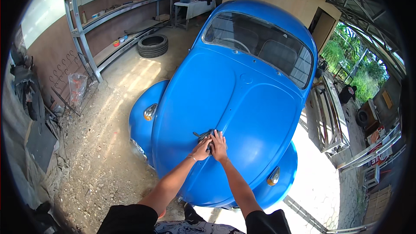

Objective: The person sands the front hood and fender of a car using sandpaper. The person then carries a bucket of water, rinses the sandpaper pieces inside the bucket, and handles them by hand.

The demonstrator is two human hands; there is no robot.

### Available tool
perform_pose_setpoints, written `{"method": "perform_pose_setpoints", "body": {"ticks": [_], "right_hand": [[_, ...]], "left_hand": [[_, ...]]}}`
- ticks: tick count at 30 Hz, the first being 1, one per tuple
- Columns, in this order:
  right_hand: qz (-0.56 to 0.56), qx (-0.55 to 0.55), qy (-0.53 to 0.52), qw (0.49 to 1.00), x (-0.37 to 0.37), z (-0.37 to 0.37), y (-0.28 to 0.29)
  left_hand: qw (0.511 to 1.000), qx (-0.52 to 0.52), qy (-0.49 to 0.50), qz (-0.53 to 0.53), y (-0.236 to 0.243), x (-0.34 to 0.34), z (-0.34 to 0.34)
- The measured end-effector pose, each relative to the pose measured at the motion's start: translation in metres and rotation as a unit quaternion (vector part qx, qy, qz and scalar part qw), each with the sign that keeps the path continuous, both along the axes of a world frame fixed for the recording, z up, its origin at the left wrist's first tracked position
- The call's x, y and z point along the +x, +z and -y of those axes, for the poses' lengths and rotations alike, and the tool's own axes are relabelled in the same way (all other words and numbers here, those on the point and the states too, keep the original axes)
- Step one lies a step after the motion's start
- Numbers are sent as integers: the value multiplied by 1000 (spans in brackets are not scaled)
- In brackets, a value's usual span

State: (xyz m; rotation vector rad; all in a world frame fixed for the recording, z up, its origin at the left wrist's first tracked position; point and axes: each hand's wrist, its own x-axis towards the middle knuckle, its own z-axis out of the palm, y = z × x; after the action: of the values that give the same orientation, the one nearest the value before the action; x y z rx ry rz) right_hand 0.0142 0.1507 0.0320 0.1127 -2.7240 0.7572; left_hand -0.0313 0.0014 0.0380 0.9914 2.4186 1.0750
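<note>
In front of me is the blue hood (195, 86) of a rounded car, with both my arms stretched out over its front part. A small dark crumpled cloth (203, 135) lies on the hood near the centre ridge. My left hand (200, 151) is closed on this cloth, and part of it sticks out beyond the fingers. Right beside it, my right hand (219, 145) lies flat with its fingers stretched forward, close against the left hand and the cloth's edge. What lies under the right palm is hidden.
Amber lamps sit on the left fender (150, 112) and right fender (273, 176). A loose tyre (153, 46) lies on the dirt floor beside a metal shelf (82, 30). A cloth-covered table (195, 8) stands behind. To the right is a long metal frame (331, 117).
</note>
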Motion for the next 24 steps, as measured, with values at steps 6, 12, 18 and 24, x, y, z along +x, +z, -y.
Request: {"method": "perform_pose_setpoints", "body": {"ticks": [6, 12, 18, 24], "right_hand": [[-77, -275, -111, 952, 77, 59, -31], [-10, -592, -119, 797, 171, 167, -20], [141, -584, -54, 798, 260, 288, -58], [340, -560, 21, 755, 315, 358, -113]], "left_hand": [[990, 21, -19, 137, -5, 81, 79], [932, 192, 212, 223, -32, 192, 208], [820, 315, 363, 311, -71, 296, 295], [842, 199, 436, 246, -129, 379, 348]]}}
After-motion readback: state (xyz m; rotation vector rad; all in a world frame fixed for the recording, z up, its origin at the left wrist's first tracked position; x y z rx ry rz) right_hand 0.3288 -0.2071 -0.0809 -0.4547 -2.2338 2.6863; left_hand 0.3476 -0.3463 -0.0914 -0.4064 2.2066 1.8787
